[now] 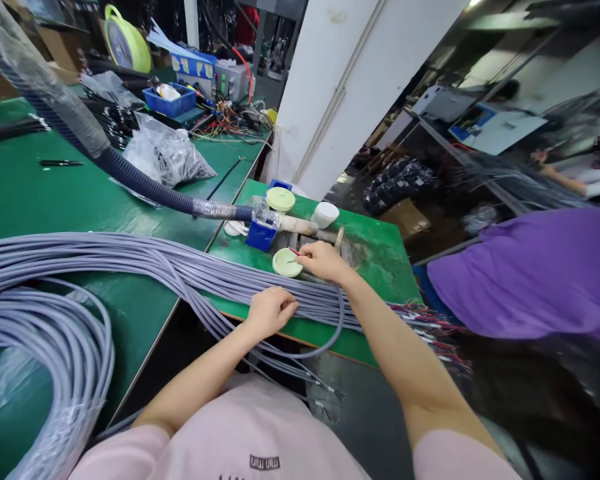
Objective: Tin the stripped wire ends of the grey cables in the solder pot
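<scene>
My right hand (324,260) is closed on the end of a grey cable (341,313), whose thin red and dark wire ends point left over a shallow pale green dish (286,264). From that hand the cable loops down in front of the table edge. My left hand (270,311) rests over a thick bundle of grey cables (220,270), its fingers curled together. Whether anything is inside those fingers is hidden. At the bundle's right end, stripped red, white and dark wire ends (435,327) fan out past the table.
A blue box (261,233) stands beside a corrugated hose (130,175). Behind are a green-lidded tub (281,199) and a white cup (325,215). Coiled cables (55,320) cover the left table. A plastic bag (165,153) lies further back. A person in purple (530,273) is at right.
</scene>
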`<move>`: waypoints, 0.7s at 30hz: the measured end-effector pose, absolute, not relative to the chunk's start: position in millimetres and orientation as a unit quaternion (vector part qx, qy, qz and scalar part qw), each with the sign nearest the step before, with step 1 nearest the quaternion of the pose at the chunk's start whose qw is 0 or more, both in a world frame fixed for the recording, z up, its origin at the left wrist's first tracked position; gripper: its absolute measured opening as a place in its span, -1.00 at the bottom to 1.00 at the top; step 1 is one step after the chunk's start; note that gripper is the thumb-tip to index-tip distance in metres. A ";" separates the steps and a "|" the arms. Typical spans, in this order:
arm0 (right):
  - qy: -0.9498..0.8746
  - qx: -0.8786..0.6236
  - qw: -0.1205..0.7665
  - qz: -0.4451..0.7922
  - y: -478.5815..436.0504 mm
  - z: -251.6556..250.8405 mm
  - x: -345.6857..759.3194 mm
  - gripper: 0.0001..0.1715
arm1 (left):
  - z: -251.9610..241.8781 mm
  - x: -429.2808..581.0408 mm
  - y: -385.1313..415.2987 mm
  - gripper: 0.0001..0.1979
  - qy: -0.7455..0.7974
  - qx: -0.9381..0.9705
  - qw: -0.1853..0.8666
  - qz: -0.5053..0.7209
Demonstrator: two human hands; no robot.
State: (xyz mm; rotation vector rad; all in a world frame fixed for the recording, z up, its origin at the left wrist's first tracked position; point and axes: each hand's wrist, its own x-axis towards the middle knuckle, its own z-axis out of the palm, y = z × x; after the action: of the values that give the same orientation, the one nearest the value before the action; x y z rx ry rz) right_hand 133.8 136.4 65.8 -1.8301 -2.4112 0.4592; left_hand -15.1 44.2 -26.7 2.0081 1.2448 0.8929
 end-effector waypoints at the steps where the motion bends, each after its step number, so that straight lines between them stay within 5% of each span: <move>1: -0.787 -0.599 0.021 0.144 139.9 63.7 131.0 -0.77 | -26.6 -15.4 44.6 -0.86 0.469 0.759 0.302 0.335; 10: -0.788 -0.601 -0.015 0.136 150.7 54.7 117.7 -0.77 | -33.1 -14.6 46.8 -0.85 0.456 0.736 0.335 0.372; 17: -0.765 -0.565 0.160 0.264 101.4 78.0 121.9 -0.66 | -22.0 -15.8 55.3 -0.70 0.401 0.374 0.630 0.550; 21: -0.753 -0.554 0.189 0.301 77.1 77.2 120.3 -0.66 | -11.5 -13.6 54.4 -0.64 0.357 0.278 0.684 0.573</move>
State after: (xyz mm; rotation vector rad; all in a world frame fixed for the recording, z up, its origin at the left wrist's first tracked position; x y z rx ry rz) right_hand 120.3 77.1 77.2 -1.5589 -2.1162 0.8459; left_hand -13.6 54.4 -11.5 0.6226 0.8006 1.2834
